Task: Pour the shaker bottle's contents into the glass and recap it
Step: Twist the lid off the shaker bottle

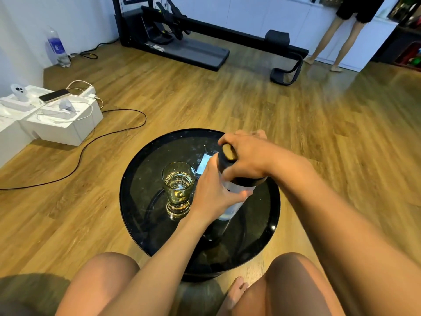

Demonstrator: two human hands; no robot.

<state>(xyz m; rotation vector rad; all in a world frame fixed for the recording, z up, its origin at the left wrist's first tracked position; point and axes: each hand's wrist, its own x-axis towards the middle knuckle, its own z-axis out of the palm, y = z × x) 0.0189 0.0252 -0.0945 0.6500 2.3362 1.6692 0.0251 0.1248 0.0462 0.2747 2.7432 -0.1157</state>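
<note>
Centrally, a round counter (pixel 136 160) with a glossy black top and a raised, rounded rim stands on a wood-grain plank floor (pixel 319 124). On it, left of centre, sits the glass (pixel 178 187): a clear, ribbed tumbler with a thick base, holding pale liquid to roughly half its height. Just right of the glass, the shaker bottle (pixel 237 190) stands slightly tilted, with a translucent whitish body and a broad black cap (pixel 224 165) bearing a small tan, rounded flip tab (pixel 229 152).

The left hand (pixel 214 192) wraps the bottle's body, fingers (pixel 239 196) closed around its near side. The right hand (pixel 246 156) covers the cap from above and the right, fingers (pixel 230 174) curled down over its black rim and closed on it. The left hand's back lies just beside the glass, apparently not touching it. A small pale rectangular card or label (pixel 202 164) lies flat on the counter behind the glass; any writing on it is too small to read.

Bare counter surface remains at the far left and along the near right rim; the seated person's knees flank the near edge. Far left on the floor are white boxes (pixel 61 124) with a phone (pixel 54 95) on top, and a dark cable (pixel 95 142) trails over the planks. A plastic bottle (pixel 55 47) with a blue label, its text illegible, stands by the wall. Black exercise equipment (pixel 182 42) lies at the far side, and a second person's legs (pixel 337 42) show far right.
</note>
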